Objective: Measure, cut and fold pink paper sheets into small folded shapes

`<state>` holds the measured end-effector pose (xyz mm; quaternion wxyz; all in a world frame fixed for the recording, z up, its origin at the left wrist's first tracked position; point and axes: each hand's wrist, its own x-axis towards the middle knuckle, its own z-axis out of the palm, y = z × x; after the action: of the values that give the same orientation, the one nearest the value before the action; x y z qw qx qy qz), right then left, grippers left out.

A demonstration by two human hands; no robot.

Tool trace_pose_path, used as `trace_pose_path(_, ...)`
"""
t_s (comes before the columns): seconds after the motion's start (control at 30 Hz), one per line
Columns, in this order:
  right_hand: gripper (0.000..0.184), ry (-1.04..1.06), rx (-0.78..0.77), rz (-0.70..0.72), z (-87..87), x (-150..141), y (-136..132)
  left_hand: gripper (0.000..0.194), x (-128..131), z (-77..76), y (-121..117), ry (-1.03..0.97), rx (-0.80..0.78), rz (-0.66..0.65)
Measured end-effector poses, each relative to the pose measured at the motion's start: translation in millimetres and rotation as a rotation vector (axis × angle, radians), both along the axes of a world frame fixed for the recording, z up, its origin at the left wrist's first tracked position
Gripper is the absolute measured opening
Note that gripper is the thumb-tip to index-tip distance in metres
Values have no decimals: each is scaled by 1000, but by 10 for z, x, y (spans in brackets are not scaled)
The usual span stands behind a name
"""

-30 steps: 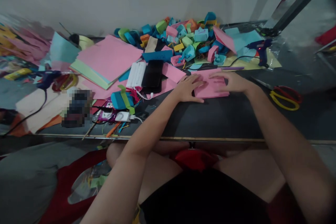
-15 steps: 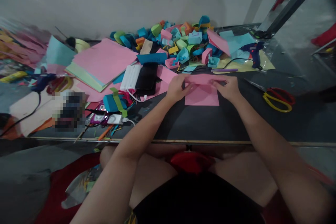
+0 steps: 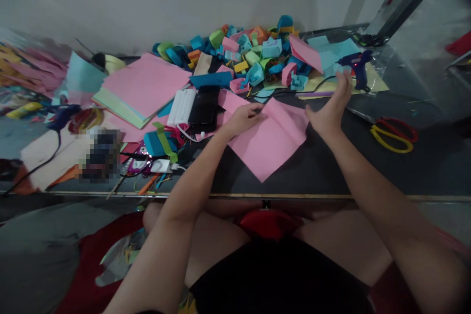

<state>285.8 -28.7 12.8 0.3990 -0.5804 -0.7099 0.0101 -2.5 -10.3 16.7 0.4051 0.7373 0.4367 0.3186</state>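
A pink sheet of paper (image 3: 267,142) lies unfolded in front of me, one corner pointing at the table's front edge and a crease running across its right part. On its upper left edge my left hand (image 3: 245,120) is closed with curled fingers, the thumb hidden. To the right, my right hand (image 3: 329,113) is raised with thumb and fingers spread apart. Its thumb tip is close to the sheet's right corner; whether they touch I cannot tell. Beyond those fingers lies a blue glue gun (image 3: 358,69) with a small red light.
Scissors (image 3: 395,135) with red and yellow handles lie at right. Several small folded paper boxes (image 3: 253,59) are heaped along the wall. A black phone (image 3: 204,108), a white power bank (image 3: 182,107) and stacked coloured paper (image 3: 147,83) are at left.
The pink sheet, folded and held by both hands before, is now opened out and turned cornerwise. My right hand has let go and spread its fingers; the left hand has moved slightly left.
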Motion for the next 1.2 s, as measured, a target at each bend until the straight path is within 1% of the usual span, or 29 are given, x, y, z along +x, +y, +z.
trace_pose_path(0.03,84,-24,37,-23,88,-49,-67,33,-5,-5,0,9,-32,-68)
trace_pose_path(0.07,74,-53,12,54,162,-116,-127,39,-6,-16,0,19,-58,-126)
trace_pose_path(0.1,63,-68,-42,191,216,-195,-177,44,-4,-31,0,29,-68,-167)
trace_pose_path(0.13,56,-58,-119,353,246,-276,-212,45,0,-47,-1,41,-62,-193)
trace_pose_path(0.17,55,-23,-189,488,252,-352,-233,45,4,-61,-3,57,-45,-208)
trace_pose_path(0.2,58,11,-246,578,238,-417,-241,44,7,-70,-7,79,-24,-214)
trace_pose_path(0.23,64,30,-287,620,213,-467,-238,43,8,-74,-11,107,-4,-213)
trace_pose_path(0.27,70,33,-317,621,182,-499,-228,43,6,-71,-15,140,17,-204)
trace_pose_path(0.3,74,17,-343,593,154,-515,-216,45,0,-63,-19,178,43,-193)
trace_pose_path(0.33,73,-12,-372,551,133,-518,-206,47,-9,-50,-20,216,81,-176)
trace_pose_path(0.4,64,-72,-434,473,123,-504,-199,54,-35,-16,-14,281,187,-138)
trace_pose_path(0.43,61,-93,-459,450,132,-496,-204,54,-52,0,-5,307,241,-130)
trace_pose_path(0.47,60,-109,-473,438,147,-491,-213,50,-71,13,7,327,286,-128)
trace_pose_path(0.53,57,-121,-471,437,187,-490,-229,36,-111,25,39,352,336,-114)
trace_pose_path(0.6,47,-98,-460,435,221,-492,-231,26,-146,19,73,368,348,-64)
trace_pose_path(0.67,37,-49,-446,415,238,-485,-218,23,-161,4,94,377,344,-13)
trace_pose_path(0.7,34,-20,-438,405,239,-479,-209,22,-158,-3,96,378,344,-5)
trace_pose_path(0.77,35,34,-432,415,224,-474,-199,21,-134,-8,75,369,360,-15)
trace_pose_path(0.87,34,145,-474,470,174,-497,-198,21,-79,11,9,334,407,-13)
trace_pose_path(0.97,40,292,-519,455,115,-538,-189,24,-44,48,-45,320,435,5)
trace_pose_path(1.03,39,355,-523,443,84,-553,-175,27,-31,73,-64,335,416,-16)
trace_pose_path(1.13,32,381,-504,444,66,-559,-170,26,1,101,-94,350,367,-61)
trace_pose_path(1.2,31,394,-491,444,75,-562,-185,25,37,116,-128,343,362,-65)
